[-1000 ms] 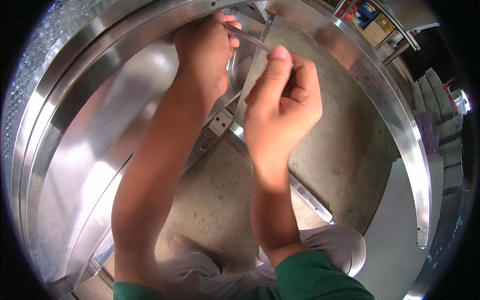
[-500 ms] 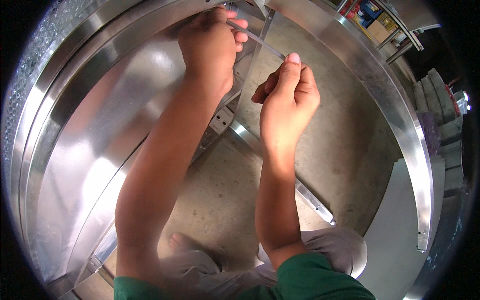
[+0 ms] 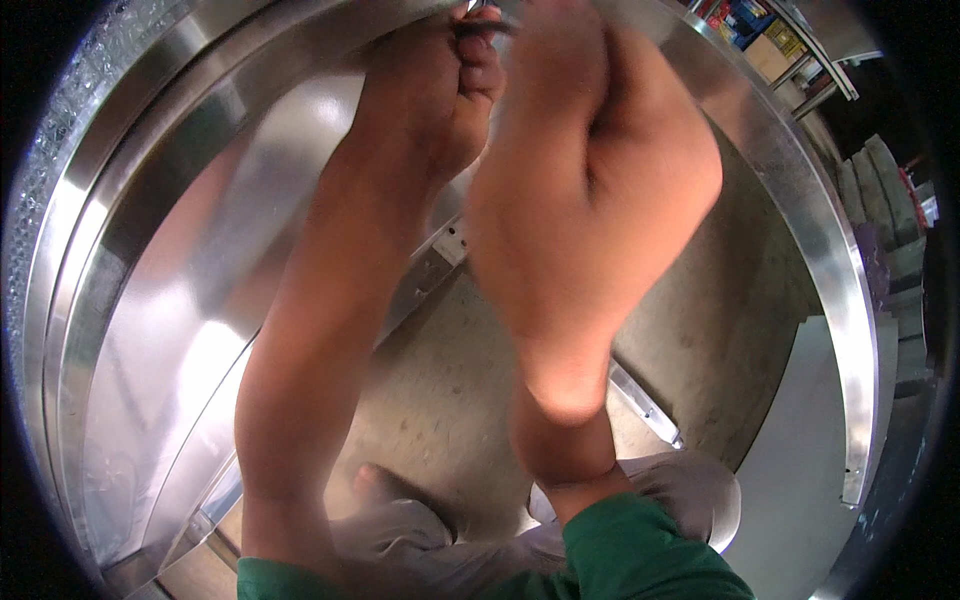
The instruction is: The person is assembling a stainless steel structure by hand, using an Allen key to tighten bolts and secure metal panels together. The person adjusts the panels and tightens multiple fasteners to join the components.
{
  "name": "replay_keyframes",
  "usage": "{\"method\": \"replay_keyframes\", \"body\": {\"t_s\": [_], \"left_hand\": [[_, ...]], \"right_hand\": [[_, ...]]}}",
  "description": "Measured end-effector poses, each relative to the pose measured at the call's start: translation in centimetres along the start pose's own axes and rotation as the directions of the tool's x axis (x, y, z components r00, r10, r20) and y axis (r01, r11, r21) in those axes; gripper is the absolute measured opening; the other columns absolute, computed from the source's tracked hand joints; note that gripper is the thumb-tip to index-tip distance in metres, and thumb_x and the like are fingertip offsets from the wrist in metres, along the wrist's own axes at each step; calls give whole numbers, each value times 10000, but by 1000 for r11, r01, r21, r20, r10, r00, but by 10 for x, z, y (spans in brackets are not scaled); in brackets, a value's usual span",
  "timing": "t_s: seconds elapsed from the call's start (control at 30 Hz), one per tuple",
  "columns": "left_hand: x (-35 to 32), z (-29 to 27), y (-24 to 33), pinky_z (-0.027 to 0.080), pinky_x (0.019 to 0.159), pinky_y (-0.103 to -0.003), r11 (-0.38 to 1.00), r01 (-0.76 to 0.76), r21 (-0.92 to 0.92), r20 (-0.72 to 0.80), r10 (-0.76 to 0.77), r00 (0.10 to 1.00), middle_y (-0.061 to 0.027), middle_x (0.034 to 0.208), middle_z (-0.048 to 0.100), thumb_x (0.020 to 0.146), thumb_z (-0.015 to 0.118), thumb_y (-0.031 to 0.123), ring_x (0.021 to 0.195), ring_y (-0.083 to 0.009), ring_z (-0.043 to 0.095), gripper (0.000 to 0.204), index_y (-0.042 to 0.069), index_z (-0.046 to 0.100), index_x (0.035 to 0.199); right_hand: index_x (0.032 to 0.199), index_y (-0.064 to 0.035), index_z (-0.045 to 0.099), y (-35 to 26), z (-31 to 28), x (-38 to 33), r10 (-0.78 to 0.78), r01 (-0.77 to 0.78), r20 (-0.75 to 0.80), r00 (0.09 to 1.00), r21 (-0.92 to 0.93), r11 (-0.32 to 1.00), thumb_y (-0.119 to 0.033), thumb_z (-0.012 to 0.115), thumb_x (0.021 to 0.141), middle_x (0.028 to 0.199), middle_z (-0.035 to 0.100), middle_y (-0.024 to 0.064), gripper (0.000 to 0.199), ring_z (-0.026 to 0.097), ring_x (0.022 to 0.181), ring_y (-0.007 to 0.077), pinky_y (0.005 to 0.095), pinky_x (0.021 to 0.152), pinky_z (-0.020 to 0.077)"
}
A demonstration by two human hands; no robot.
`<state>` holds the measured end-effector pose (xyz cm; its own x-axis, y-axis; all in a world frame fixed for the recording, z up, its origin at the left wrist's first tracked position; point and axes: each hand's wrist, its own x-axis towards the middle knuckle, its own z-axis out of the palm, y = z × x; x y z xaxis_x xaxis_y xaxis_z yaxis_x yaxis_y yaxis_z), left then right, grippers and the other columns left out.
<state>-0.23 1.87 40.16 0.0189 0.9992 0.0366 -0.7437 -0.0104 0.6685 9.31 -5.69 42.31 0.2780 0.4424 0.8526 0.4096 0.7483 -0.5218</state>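
Note:
My left hand (image 3: pixel 425 95) is raised at the top, against the inner side of a curved shiny metal frame, its fingers curled in. A short piece of a thin dark-grey strip (image 3: pixel 488 28) shows at those fingers, running toward my right hand (image 3: pixel 610 150). The right hand looms large and close, right beside the left. Its fingertips are blurred and partly cut off by the upper edge, so its grip is hidden. Bright metal panelling (image 3: pixel 210 290) lies behind my left forearm.
A curved metal rim (image 3: pixel 835 280) arcs round the right side. Below are a concrete floor (image 3: pixel 440 390), a metal bar (image 3: pixel 645 405) and a white socket-like fitting (image 3: pixel 452 243). A pale sheet (image 3: pixel 800 440) lies at right, a shelf with boxes (image 3: pixel 775 45) at upper right.
My right hand has risen up and closer to the camera, beside the left. The strip, earlier seen stretched between both hands, is now mostly hidden. The left hand has shifted slightly.

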Motion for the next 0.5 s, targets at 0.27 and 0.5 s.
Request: {"method": "replay_keyframes", "body": {"t_s": [0.27, 0.5], "left_hand": [[1, 3, -6, 433, 580, -236, 990, 102, -93, 109, -92, 990, -68, 887, 647, 1002, 578, 227, 684, -104, 557, 219, 15, 617, 1044], [-2, 0, 9, 438, 578, -242, 999, 31, 11, 111, -32, 993, -66, 886, 653, 995, 577, 244, 696, -108, 584, 239, 15, 631, 1042]], "right_hand": [[707, -52, 535, -6, 8, 5, -93, 90, 63, 994, 42, 995, -146, 630, 936, 562, 505, 43, 265, 473, 491, 160, 316, 456, 384], [749, -74, 547, -5, -5, 2, -64, 55, 145, 987, 64, 996, -153, 657, 897, 606, 550, 85, 201, 538, 502, 256, 368, 465, 439]]}}
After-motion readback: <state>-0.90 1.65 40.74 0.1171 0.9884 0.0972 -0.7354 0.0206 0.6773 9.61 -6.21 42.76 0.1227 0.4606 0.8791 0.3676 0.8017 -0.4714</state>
